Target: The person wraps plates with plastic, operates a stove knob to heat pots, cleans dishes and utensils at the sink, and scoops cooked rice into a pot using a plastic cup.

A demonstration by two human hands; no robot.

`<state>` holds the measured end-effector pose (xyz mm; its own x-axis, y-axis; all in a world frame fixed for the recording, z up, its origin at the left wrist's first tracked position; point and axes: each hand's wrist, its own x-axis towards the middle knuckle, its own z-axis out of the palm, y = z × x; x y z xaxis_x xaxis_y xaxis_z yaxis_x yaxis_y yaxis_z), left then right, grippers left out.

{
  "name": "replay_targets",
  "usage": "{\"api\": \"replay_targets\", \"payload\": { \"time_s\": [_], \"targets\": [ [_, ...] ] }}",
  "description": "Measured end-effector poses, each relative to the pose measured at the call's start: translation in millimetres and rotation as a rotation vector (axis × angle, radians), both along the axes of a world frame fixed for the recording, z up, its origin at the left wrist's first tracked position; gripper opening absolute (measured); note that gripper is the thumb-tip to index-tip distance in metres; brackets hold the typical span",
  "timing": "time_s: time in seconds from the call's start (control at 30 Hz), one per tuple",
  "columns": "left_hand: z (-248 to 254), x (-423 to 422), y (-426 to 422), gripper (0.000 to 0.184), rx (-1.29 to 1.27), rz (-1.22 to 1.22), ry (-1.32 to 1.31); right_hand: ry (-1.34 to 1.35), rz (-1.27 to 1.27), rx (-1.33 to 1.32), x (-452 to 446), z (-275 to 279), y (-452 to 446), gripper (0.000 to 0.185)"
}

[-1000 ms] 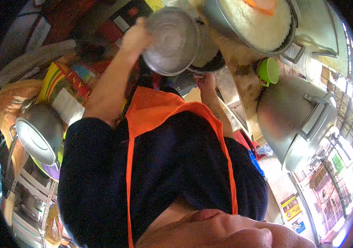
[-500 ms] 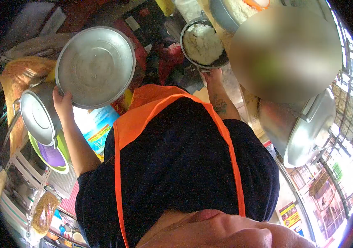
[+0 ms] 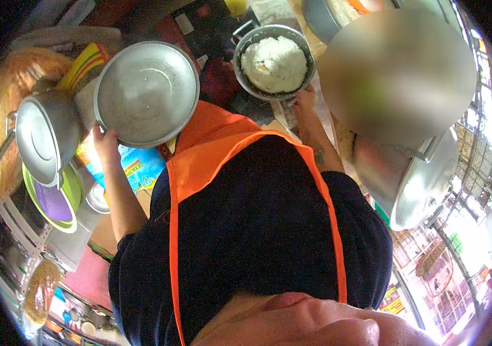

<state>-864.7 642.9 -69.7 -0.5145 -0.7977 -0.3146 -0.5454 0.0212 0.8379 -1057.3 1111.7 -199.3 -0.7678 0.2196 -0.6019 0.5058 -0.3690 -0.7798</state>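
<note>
I have my left hand [image 3: 106, 143] gripping the near rim of a round metal lid [image 3: 146, 92]. My right hand [image 3: 305, 99] grasps the small pot [image 3: 273, 62] at its near-right side, far centre, white contents inside. A large pot [image 3: 404, 179] stands nearer, right.

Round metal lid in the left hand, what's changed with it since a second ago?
The lid has swung left, clear of the pot it partly hid, so more of the pot's white contents shows. The left hand still holds the lid's edge, and the right hand stays at the pot's edge.
</note>
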Motion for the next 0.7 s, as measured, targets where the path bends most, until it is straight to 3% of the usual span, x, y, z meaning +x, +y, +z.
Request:
{"api": "replay_targets", "payload": {
  "time_s": [0.07, 0.13, 0.2, 0.23, 0.33, 0.43, 0.47, 0.5, 0.57, 0.6, 0.63, 0.67, 0.7],
  "targets": [
    [-6, 11, 1, 0.054, 0.057, 0.02, -0.049, -0.164, 0.149, 0.308, 11, 35, -10, 0.046],
    [-22, 29, 4, 0.058, 0.147, 0.054, 0.053, -0.085, 0.166, 0.105, 28, 38, -5, 0.041],
    [-68, 59, -10, 0.067, 0.007, 0.029, -0.111, -0.075, 0.277, 0.013, 43, 54, -13, 0.042],
    [-29, 51, 12, 0.066, 0.219, 0.169, -0.148, -0.076, 0.346, -0.008, 45, 63, -20, 0.042],
    [-16, 75, 30, 0.065, 0.142, 0.286, -0.058, -0.088, 0.548, 0.006, 67, 110, -37, 0.042],
    [-16, 142, 32, 0.064, 0.226, 0.437, 0.11, -0.049, 0.715, 0.043, 91, 154, -55, 0.043],
    [-45, 172, 28, 0.061, 0.063, 0.519, 0.155, -0.029, 0.77, 0.045, 99, 165, -65, 0.043],
    [-49, 154, 39, 0.061, 0.056, 0.548, 0.141, -0.038, 0.78, 0.06, 88, 174, -49, 0.043],
    [-42, 214, 32, 0.057, 0.232, 0.652, 0.334, 0.004, 0.86, 0.079, 115, 198, -53, 0.044],
    [-57, 230, 22, 0.057, 0.134, 0.608, 0.309, 0.016, 0.901, 0.094, 123, 207, -54, 0.044],
    [-48, 238, 20, 0.054, 0.22, 0.698, 0.204, 0.028, 0.944, 0.113, 132, 217, -53, 0.044],
    [-55, 247, 18, 0.052, 0.221, 0.771, 0.35, 0.043, 0.994, 0.132, 141, 226, -53, 0.044],
    [-52, 252, 14, 0.057, 0.402, 0.756, 0.17, 0.056, 1.042, 0.145, 147, 233, -56, 0.045]
  ]
}}
